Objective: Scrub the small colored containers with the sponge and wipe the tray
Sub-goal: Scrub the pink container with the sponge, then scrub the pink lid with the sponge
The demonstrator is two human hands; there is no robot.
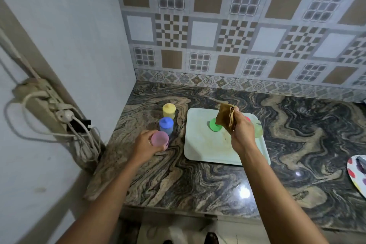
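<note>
Pink container [159, 138] is held in the left hand [145, 145], fingers wrapped round its side, low over the counter [198, 184] just left of the tray [206, 152]. It sits at the near end of a row w/ the blue container [166, 126] and yellow container [169, 110], both lidded and upright on the counter behind it. Whether the pink one is touching down or just lifted can't be told.

Brown folded sponge/cloth [225, 117] is pinched in the right hand [242, 132], raised over the tray's far half, hanging roughly vertical, not touching anything.

Key relation: the pink container lies left and slightly nearer than the sponge, w/ the tray's left edge between them. Left hand is the one on the container; right hand is nearer the tray and the bits on it: a green lid [213, 125], something red [247, 119] mostly hidden behind the hand, and a pale green container [258, 130] partly hidden too.

Grip state: left closed round the pink container, right closed on the sponge, no free fingers seen.

Judgement: scrubbing is prob. mid-way. Tray surface looks smeared, so the wipe is likely not yet done. Next move prob. needs the hands brought together or the sponge dropped to the tray.
</note>
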